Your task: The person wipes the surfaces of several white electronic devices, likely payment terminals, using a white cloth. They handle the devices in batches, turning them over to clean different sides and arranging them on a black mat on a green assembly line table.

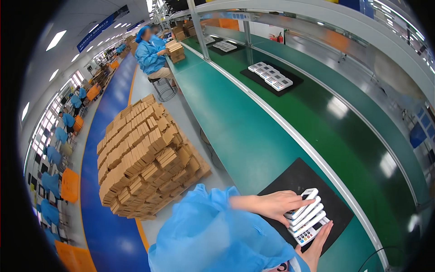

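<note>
Several white card payment terminals [306,216] lie in a slanted, overlapping stack on a black mat [294,174] at the near right. Colored keys and a small dark screen show on the lowest one. Over the upper left of the stack, my left hand [278,204] grips it, thumb on the near side and forefinger reaching across the top terminal. My right hand [315,247] holds the stack from the near right, fingers along the lowest terminal's edge and thumb at its near end. The fingers partly cover the terminals.
The mat lies on a green workbench [235,122] with a metal rail beside a green conveyor [312,109]. Farther along, another black mat [290,88] carries white terminals [270,75]. Stacked brown cartons [140,154] stand on a pallet at left. A seated co-worker [149,56] handles cartons ahead.
</note>
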`<state>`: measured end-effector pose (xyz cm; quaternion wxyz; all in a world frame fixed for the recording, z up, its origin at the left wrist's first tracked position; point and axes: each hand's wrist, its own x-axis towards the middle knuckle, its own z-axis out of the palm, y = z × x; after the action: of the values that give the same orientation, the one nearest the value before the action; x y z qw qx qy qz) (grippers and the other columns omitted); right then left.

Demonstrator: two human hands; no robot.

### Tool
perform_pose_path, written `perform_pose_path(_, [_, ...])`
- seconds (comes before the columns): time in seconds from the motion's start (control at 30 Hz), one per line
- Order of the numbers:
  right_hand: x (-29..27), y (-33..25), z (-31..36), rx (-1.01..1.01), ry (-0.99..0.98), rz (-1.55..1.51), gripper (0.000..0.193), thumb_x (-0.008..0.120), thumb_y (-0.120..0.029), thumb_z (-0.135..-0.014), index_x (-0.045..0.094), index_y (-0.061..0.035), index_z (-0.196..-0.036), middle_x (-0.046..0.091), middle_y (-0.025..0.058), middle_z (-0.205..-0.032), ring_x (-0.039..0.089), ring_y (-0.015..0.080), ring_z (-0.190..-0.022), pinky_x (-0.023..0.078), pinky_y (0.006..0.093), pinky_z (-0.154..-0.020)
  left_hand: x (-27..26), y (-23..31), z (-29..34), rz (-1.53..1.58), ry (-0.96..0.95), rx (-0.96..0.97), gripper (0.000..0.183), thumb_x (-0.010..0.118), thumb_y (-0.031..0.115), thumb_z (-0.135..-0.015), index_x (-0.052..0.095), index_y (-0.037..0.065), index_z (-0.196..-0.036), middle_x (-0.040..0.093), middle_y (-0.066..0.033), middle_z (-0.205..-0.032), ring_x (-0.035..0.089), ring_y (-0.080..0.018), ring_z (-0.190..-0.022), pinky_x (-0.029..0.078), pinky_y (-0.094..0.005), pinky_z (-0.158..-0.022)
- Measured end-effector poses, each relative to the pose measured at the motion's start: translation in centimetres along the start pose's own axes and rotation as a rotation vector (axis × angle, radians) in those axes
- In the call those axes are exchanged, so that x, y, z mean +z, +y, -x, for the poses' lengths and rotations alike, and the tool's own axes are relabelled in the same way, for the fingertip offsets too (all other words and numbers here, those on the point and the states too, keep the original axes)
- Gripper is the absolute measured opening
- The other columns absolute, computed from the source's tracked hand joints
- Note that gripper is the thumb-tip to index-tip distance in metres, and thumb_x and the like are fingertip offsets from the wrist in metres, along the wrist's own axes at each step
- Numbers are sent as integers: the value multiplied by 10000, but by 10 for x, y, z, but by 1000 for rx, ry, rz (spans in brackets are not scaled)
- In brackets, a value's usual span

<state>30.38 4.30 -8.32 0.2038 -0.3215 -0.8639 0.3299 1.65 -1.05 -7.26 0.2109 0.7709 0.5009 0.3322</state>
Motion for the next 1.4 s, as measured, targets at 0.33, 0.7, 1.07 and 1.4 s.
perform_pose_path(0.33, [-5,7,-9,-25,-17,447,1359,942,-504,-620,198,88,-1592,264,376,-1602,251,516,-1502,250,562,-1234,-10,-34,-37,-109,-58,254,1350,947,470,-573,225,85,-1647,426,-208,-1394,418,-386,-1334,301,-517,-1151])
perform_pose_path(0.7, [-49,14,6,140,-121,599,1366,963,-475,-574,232,62,-1595,320,340,-1591,311,484,-1483,283,571,-1208,-4,-71,-34,-186,-326,154,1455,941,645,-484,215,197,-1662,232,-386,-1599,334,-518,-1443,247,-581,-1201])
perform_pose_path(1.07, [-9,1,-49,146,-260,464,1432,974,-470,-568,155,70,-1611,221,330,-1649,197,440,-1558,134,590,-1258,51,-60,-50,-68,-178,290,1441,854,779,-525,224,139,-1652,216,-405,-1605,220,-560,-1502,152,-635,-1223])
perform_pose_path(1.4, [-1,-19,-43,192,-233,504,1404,924,-543,-648,108,54,-1622,221,327,-1652,216,452,-1548,151,586,-1258,41,-57,-37,-282,-221,238,1392,857,777,-483,371,80,-1587,363,-341,-1561,364,-495,-1447,189,-672,-1180])
